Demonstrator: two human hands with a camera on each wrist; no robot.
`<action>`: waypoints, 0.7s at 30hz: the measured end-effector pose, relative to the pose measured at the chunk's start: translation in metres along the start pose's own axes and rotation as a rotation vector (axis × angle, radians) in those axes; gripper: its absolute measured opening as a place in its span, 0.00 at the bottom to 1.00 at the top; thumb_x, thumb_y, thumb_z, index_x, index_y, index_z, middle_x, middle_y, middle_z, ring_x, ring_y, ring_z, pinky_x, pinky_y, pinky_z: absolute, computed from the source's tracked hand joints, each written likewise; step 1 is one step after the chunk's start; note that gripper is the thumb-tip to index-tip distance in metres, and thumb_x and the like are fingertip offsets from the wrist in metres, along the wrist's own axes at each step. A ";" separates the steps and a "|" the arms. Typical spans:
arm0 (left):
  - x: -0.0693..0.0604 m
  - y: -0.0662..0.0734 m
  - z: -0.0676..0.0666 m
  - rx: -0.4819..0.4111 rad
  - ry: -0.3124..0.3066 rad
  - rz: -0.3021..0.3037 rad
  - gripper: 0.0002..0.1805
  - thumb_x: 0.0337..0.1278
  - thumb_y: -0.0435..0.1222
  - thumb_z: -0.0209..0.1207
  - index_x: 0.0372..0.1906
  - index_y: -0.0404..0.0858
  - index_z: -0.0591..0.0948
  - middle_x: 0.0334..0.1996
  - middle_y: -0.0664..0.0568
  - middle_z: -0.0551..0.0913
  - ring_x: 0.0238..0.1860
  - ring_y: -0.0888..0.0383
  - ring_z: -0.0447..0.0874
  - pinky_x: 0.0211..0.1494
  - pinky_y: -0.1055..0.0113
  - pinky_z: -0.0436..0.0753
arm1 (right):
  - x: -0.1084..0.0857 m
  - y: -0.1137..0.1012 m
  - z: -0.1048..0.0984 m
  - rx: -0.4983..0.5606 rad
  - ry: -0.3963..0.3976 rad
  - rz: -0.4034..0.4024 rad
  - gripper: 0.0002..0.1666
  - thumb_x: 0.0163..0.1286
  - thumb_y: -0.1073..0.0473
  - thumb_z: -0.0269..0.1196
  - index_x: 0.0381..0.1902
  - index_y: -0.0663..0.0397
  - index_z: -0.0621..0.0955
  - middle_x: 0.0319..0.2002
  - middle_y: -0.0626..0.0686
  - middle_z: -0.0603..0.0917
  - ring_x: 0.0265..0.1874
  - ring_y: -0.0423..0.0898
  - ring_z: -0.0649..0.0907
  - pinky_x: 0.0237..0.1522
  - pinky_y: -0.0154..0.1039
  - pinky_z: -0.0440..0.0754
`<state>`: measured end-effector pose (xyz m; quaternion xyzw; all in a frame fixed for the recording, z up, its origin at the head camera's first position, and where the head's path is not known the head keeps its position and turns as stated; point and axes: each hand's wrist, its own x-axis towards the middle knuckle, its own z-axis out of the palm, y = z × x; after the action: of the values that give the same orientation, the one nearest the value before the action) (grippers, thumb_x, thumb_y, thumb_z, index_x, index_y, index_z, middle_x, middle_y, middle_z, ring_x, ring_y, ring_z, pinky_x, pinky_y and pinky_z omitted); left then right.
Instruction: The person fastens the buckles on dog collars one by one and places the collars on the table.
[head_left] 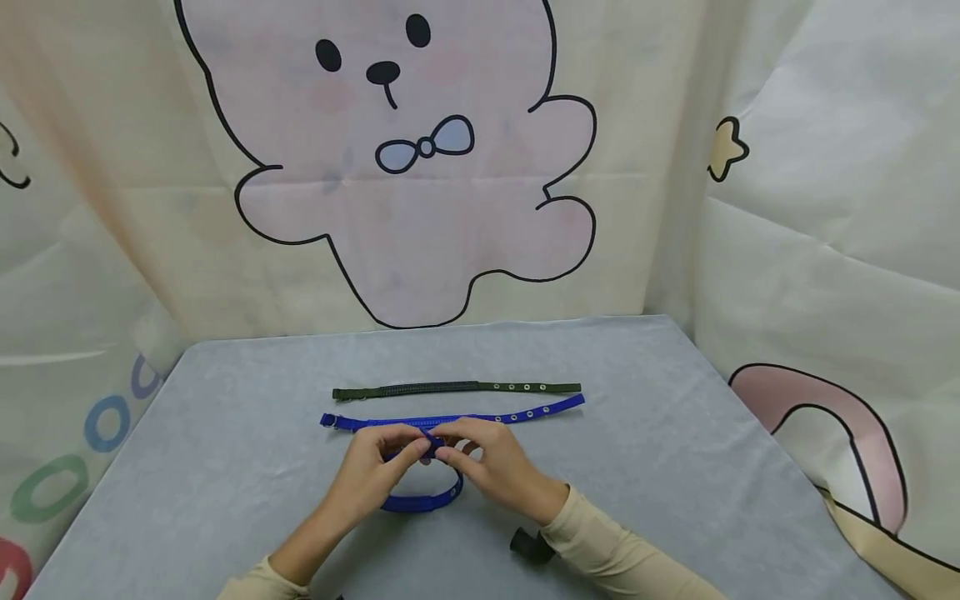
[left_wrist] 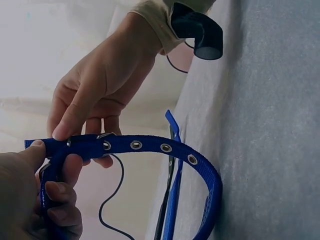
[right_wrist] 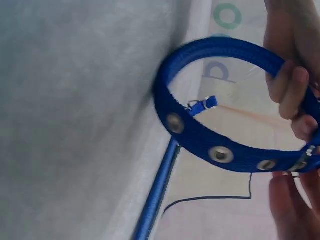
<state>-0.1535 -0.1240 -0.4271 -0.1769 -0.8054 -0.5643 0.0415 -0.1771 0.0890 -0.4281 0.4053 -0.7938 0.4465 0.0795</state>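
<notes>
Looped blue strap pinched thumb-to-finger by left hand, right hand.

Head view: left hand and right hand cover the joined end of the looped blue strap; too small to read there. Right hand also overlaps part of the flat blue strap. Right sleeve blocks some of the black wrist piece. Bear print clipped up top. Left wrist: left hand cut at left edge, loop runs off the bottom. Right wrist: eyelets blurred, right hand and buckle end clipped at right.
</notes>
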 end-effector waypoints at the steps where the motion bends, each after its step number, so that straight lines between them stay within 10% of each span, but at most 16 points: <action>1: 0.000 0.000 0.001 -0.006 -0.007 0.002 0.09 0.68 0.40 0.63 0.39 0.39 0.88 0.30 0.49 0.90 0.28 0.65 0.84 0.35 0.70 0.82 | 0.000 -0.001 -0.001 -0.010 -0.003 0.001 0.15 0.73 0.61 0.64 0.55 0.58 0.84 0.47 0.54 0.89 0.40 0.42 0.87 0.38 0.29 0.85; 21: -0.001 0.008 0.005 0.120 0.003 -0.079 0.10 0.54 0.39 0.73 0.42 0.46 0.88 0.16 0.57 0.71 0.17 0.70 0.62 0.22 0.74 0.65 | 0.003 -0.006 -0.005 0.185 -0.003 0.153 0.11 0.71 0.59 0.66 0.49 0.51 0.86 0.47 0.54 0.86 0.38 0.37 0.79 0.35 0.32 0.80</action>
<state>-0.1496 -0.1176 -0.4220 -0.1415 -0.8439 -0.5166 0.0309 -0.1757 0.0902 -0.4197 0.3498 -0.7779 0.5220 0.0063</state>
